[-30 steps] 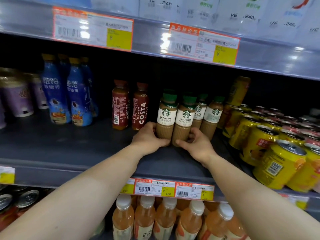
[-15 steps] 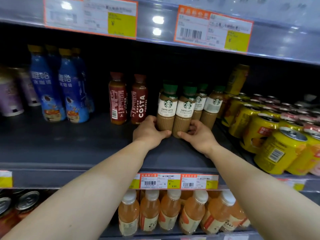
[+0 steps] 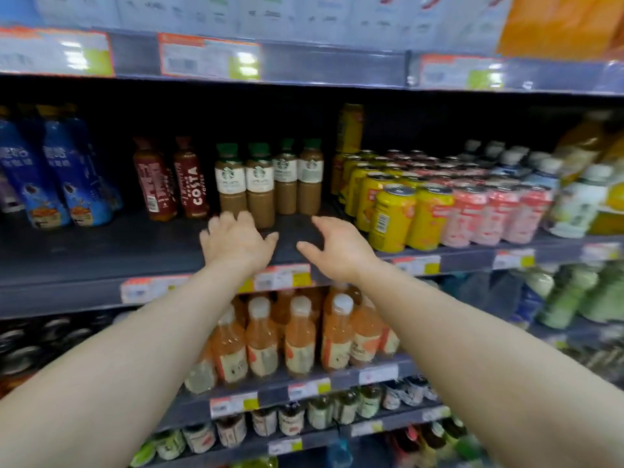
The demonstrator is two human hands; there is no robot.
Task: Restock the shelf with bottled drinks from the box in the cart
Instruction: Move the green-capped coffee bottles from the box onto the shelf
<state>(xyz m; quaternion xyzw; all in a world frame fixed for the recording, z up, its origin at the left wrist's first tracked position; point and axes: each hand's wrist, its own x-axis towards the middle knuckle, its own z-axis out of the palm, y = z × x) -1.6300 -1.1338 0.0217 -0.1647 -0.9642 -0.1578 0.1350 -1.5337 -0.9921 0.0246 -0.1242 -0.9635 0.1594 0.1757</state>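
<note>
Bare shelf [image 3: 101,258] deck lies open before the latte bottles [image 3: 260,187], hemmed by Costa bottles [image 3: 192,184] left and yellow cans [image 3: 391,217] right.

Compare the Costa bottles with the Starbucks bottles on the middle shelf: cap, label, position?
Caps: the Costa bottles have brown-red caps, the Starbucks bottles green ones. Labels: Costa wears a dark red full-body sleeve; Starbucks has a white band with tan coffee showing below. Position: Costa stands left of Starbucks, with Starbucks nearer the yellow cans. Both stand upright on the same shelf, untouched by either hand.
</note>
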